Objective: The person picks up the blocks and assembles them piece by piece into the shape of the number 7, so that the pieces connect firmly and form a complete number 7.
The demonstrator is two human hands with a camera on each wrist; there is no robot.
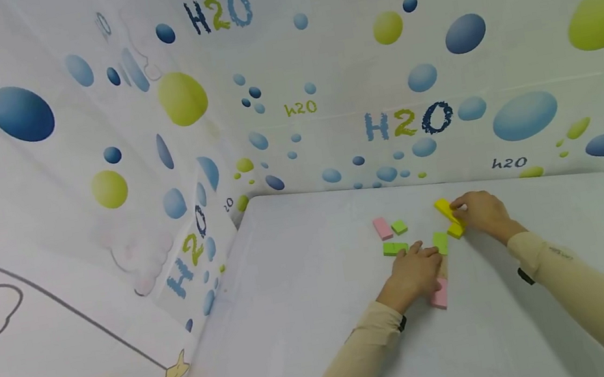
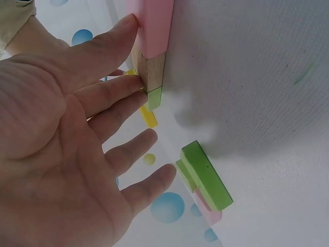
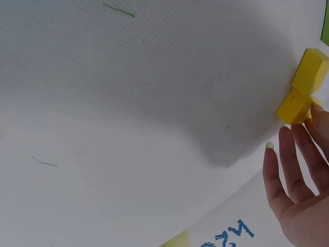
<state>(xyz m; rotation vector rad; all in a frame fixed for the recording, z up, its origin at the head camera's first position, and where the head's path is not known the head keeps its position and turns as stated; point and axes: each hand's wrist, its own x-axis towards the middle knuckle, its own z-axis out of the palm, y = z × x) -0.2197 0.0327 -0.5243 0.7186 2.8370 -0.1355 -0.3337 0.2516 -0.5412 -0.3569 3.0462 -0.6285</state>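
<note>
My left hand (image 1: pixel 414 271) reaches over the table beside a line of blocks: a pink block (image 1: pixel 440 296), a bare wood block (image 2: pixel 150 72) and a light green block (image 1: pixel 440 243), set end to end. In the left wrist view its fingers are spread and fairly straight; the thumb is at the pink block and two fingertips are by the wood and green ones. Farther back, my right hand (image 1: pixel 482 212) pinches a long yellow block (image 1: pixel 443 208) between thumb and fingers. A shorter yellow block (image 1: pixel 454 231) lies against its near end. Part of the long block is hidden by the fingers.
Left of the line lie a darker green block (image 1: pixel 395 248), a small green block (image 1: pixel 399 227) and another pink block (image 1: pixel 382 228). The white table (image 1: pixel 295 295) meets a printed sheet (image 1: pixel 342 142) at the back, with a second patterned sheet along the left.
</note>
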